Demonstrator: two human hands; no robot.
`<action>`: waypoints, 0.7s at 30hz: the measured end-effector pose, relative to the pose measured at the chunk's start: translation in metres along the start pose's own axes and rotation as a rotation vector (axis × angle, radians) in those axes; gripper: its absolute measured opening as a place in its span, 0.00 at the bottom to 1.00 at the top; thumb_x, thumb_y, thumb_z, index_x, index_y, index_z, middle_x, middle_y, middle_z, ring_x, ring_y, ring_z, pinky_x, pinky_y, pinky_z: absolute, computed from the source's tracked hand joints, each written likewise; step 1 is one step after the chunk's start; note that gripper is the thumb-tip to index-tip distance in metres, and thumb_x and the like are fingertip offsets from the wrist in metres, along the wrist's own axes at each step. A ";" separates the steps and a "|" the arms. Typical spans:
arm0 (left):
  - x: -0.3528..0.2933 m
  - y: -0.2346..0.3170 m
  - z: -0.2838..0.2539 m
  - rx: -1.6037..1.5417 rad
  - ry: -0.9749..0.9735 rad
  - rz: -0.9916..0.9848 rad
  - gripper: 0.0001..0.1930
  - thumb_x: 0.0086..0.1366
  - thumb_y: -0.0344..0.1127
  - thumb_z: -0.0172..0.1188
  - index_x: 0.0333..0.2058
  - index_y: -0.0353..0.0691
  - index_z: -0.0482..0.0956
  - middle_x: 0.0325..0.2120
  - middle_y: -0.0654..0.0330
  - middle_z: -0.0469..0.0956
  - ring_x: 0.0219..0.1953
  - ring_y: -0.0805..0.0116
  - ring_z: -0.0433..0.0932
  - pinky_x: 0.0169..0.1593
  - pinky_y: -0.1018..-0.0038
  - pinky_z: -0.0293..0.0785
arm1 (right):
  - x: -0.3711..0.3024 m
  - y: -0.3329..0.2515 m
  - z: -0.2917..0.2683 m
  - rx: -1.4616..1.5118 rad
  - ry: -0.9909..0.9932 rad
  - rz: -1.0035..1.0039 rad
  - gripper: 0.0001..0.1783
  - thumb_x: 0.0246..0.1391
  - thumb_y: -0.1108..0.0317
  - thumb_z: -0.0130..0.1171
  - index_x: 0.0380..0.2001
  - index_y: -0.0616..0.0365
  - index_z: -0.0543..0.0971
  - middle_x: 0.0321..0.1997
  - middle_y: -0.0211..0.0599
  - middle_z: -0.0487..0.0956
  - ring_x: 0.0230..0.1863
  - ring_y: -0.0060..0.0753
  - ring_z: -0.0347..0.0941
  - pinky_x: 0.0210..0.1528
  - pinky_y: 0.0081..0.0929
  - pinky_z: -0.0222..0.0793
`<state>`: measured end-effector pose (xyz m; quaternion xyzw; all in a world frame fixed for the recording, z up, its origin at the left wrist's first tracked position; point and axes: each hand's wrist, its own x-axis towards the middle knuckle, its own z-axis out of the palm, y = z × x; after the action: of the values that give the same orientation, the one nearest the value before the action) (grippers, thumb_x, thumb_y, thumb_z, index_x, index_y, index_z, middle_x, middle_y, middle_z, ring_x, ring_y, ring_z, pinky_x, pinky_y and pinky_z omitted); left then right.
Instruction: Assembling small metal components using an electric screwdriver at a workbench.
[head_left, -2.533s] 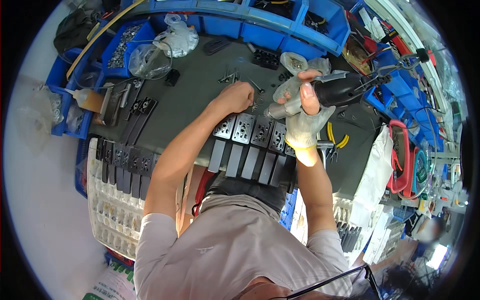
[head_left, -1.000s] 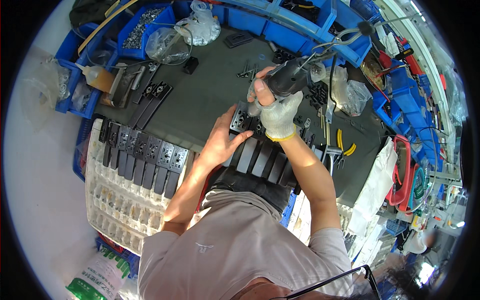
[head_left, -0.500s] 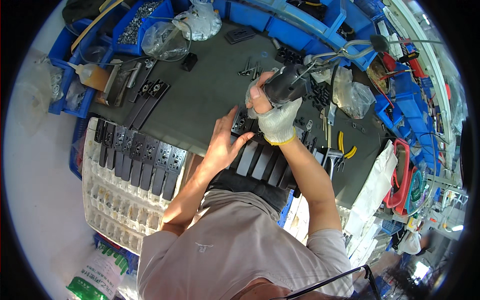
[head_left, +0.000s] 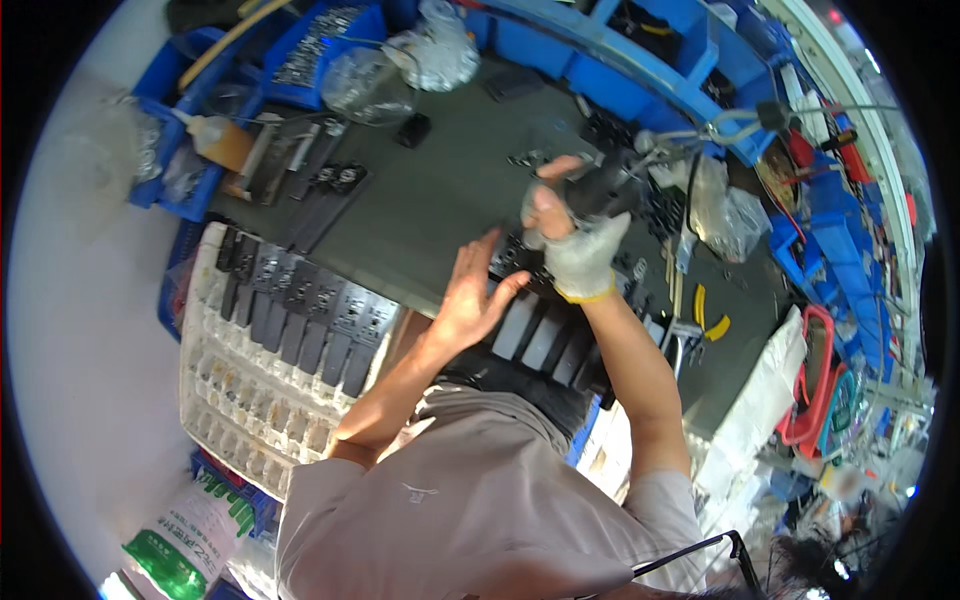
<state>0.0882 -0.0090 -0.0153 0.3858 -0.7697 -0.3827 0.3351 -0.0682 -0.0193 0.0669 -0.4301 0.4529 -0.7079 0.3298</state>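
Observation:
My left hand point(head_left: 472, 300) lies at the near edge of the bench, fingers stretched out and thumb spread, touching a dark block with small metal fittings point(head_left: 509, 258). Just right of it is my right hand point(head_left: 578, 250), in a white glove with a yellow cuff and bare fingertips. It is closed around a dark power screwdriver point(head_left: 606, 187) that hangs from a metal hook. The driver and the fingers are blurred, and the driver's tip is hidden. Several long dark bars point(head_left: 541, 340) line the bench edge below my hands.
A pale moulded tray point(head_left: 215, 365) holds a row of dark assemblies at left. Blue bins point(head_left: 620, 85) line the far side. Yellow-handled pliers point(head_left: 700, 305) and loose dark parts lie to the right, with two long assemblies point(head_left: 335, 205) at left.
The whole view has shifted, so the bench and both hands appear farther right and slightly lower. The driver stays with my right hand and looks more blurred. My left hand stays by the block.

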 end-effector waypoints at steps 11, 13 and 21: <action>0.040 -0.013 -0.056 0.012 0.153 -0.233 0.13 0.71 0.38 0.60 0.42 0.31 0.79 0.29 0.46 0.82 0.32 0.54 0.82 0.38 0.63 0.76 | -0.009 -0.091 -0.026 0.200 0.257 -0.212 0.23 0.56 0.60 0.66 0.47 0.64 0.72 0.28 0.38 0.73 0.29 0.29 0.72 0.30 0.29 0.70; 0.051 -0.035 -0.089 0.093 0.197 -0.220 0.12 0.71 0.37 0.60 0.41 0.31 0.80 0.29 0.45 0.83 0.32 0.54 0.83 0.39 0.63 0.76 | -0.019 -0.095 -0.036 0.244 0.157 -0.226 0.23 0.56 0.60 0.65 0.48 0.64 0.71 0.27 0.37 0.72 0.28 0.29 0.70 0.30 0.30 0.68; 0.057 -0.086 -0.147 0.391 0.328 -0.164 0.11 0.67 0.35 0.63 0.41 0.31 0.80 0.35 0.45 0.81 0.36 0.48 0.81 0.42 0.62 0.76 | -0.040 -0.091 -0.051 0.200 0.158 -0.166 0.23 0.59 0.57 0.60 0.49 0.63 0.69 0.30 0.39 0.72 0.28 0.29 0.70 0.33 0.29 0.67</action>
<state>0.2093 -0.1419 -0.0047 0.5612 -0.7304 -0.1851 0.3424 -0.1055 0.0668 0.1277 -0.3741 0.3674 -0.8060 0.2746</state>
